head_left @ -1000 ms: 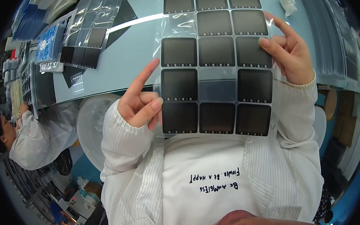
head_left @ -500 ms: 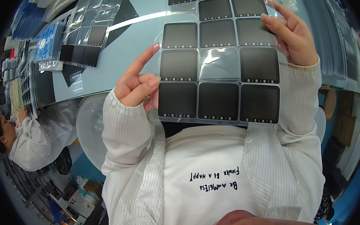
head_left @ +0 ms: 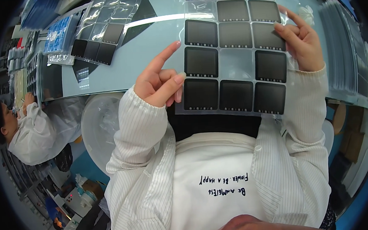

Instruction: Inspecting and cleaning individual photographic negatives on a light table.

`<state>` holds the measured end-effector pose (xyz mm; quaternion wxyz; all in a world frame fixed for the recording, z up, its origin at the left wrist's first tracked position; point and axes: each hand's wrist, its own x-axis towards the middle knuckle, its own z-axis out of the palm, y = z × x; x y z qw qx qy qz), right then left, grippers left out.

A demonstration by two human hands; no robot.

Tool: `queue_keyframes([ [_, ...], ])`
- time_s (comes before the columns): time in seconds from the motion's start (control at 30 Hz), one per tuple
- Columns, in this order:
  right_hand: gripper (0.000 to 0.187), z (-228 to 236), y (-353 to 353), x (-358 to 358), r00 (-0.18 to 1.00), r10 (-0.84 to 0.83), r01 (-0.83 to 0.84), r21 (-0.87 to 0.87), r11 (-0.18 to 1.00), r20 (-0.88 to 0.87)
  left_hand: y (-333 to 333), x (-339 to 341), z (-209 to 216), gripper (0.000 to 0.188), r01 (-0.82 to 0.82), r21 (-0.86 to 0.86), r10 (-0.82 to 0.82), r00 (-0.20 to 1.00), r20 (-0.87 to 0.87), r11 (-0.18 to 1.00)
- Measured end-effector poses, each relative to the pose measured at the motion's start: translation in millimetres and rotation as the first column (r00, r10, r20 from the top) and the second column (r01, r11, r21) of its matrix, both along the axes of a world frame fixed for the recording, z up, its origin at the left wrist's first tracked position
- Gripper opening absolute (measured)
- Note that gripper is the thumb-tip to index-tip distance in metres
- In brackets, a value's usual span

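A clear plastic pocket sheet (head_left: 236, 64) with rows of dark grey square films hangs tilted in front of me, above the table's near edge. One middle pocket shows no dark film, and neither does another farther up on the left. My left hand (head_left: 161, 78) pinches the sheet's left edge between thumb and curled fingers, its index finger stretched out along that side. On the right edge, higher up, my right hand (head_left: 304, 42) grips the sheet with the thumb on top; some of its fingers are hidden behind.
A second pocket sheet (head_left: 112, 14) with a few dark films lies at the far left, beside blue packs (head_left: 60, 38). Stacked clear sheets (head_left: 339, 42) stand at the right. Crumpled white plastic (head_left: 306, 14) lies nearby. A co-worker (head_left: 31, 130) sits at the left.
Both hands still hold the sheet. In the picture, it has shifted right and slightly up and appears smaller. My left hand has moved right with it.
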<state>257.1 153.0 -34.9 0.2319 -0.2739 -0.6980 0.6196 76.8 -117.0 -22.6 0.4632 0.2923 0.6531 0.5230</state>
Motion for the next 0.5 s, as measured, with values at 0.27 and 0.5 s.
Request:
queue_keyframes([
  [0.27,0.045,-19.0,4.4,-2.0,0.997,-0.049,0.045,0.068,0.997,0.064,-23.5,-18.1,3.0,0.032,-0.230,0.032,0.231,0.953,-0.195,0.973],
  [0.5,0.040,-38.0,11.7,5.4,0.989,-0.145,0.143,0.145,0.979,0.007,-73.1,-116.9,-27.8,0.042,-0.589,0.137,0.440,0.410,-0.799,0.796],
])
